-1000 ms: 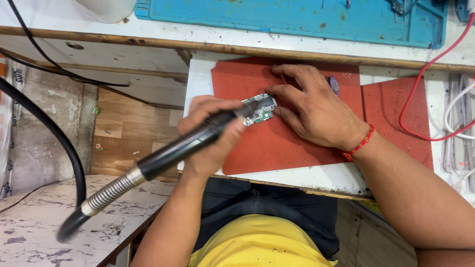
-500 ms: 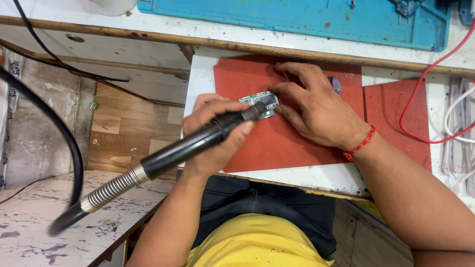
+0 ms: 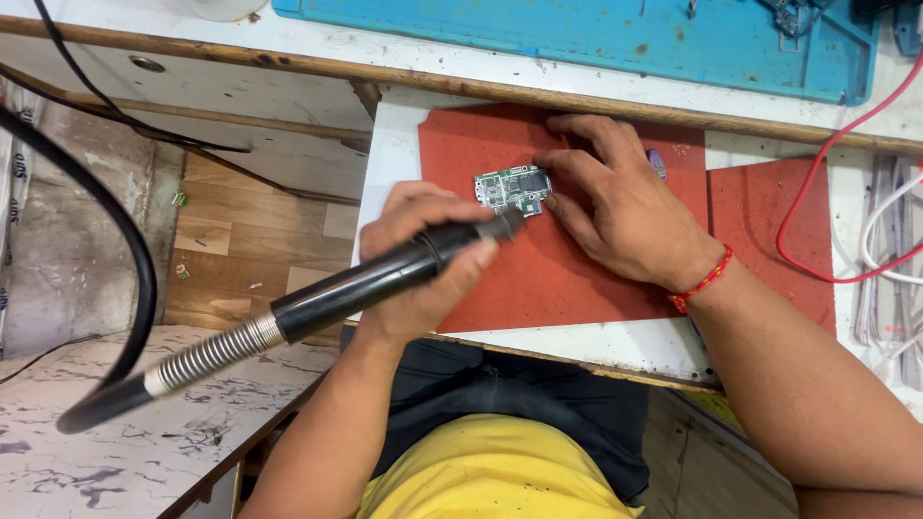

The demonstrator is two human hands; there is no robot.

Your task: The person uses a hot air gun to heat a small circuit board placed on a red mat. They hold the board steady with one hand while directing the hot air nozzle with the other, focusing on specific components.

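A small green circuit board (image 3: 511,189) lies on a red mat (image 3: 567,279) on the white worktop. My right hand (image 3: 620,207) rests on the mat, its fingers pressed against the board's right edge. My left hand (image 3: 423,259) grips a black hot-air handpiece (image 3: 385,279), whose nozzle tip points at the lower edge of the board. A metal spring collar (image 3: 207,356) and a thick black hose (image 3: 115,279) trail from the handpiece to the lower left. A red thread band sits on my right wrist.
A blue work mat (image 3: 615,38) lies at the back. A second red mat (image 3: 769,231) sits at the right, with a red wire (image 3: 817,173) and white cables (image 3: 889,250) beside it. A marbled surface (image 3: 96,452) lies lower left.
The handpiece tip has dropped slightly, off the board's top onto its lower edge, uncovering more of the board. My right hand has kept its place.
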